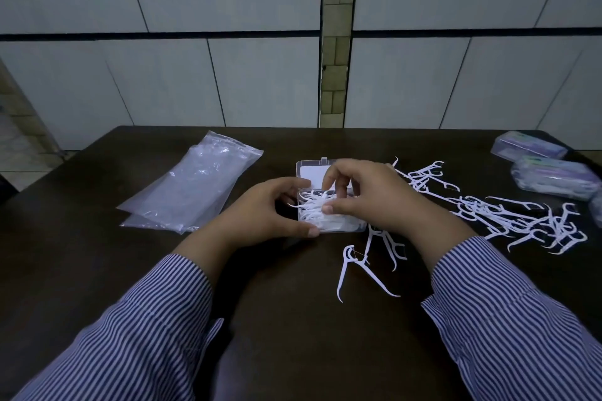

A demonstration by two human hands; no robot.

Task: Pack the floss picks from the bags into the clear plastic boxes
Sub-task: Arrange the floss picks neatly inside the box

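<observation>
The dark desk (293, 335) carried everything, and its far right corner was already crowded: closed boxes with purple contents (553, 177) sat stacked there, near the edge. Toward the far left lay two flattened clear bags (192, 185), one partly over the other; they looked empty, though the glare made that hard to tell.

Right of centre, a loose scatter of white floss picks (508, 215) spread toward the right edge, and a few strays (355, 267) lay nearer the front, just beside the open box.

The clear plastic box (329, 205) sat at the middle of the desk with its lid (311, 172) folded back toward the far edge. It looked nearly full, the picks inside tangled rather than aligned, with some tips poking over the left wall.

The left hand (264, 215) braced the box, thumb curled round the near left corner and fingers (293, 184) curved over the left wall. The right hand (368, 195) hovered over the contents, its thumb and fingertips pinching a pick at the top of the heap.

The likely trouble was the tangle: picks hook each other by their arched heads, so pressing or lifting one would probably drag neighbours up and over the rim. Tips standing proud of the wall could also stop the lid from latching. If the left hand's brace slipped, the light box would slide and spill. The right sleeve (488, 303) lay close to the scatter and could sweep picks toward the desk edge.
</observation>
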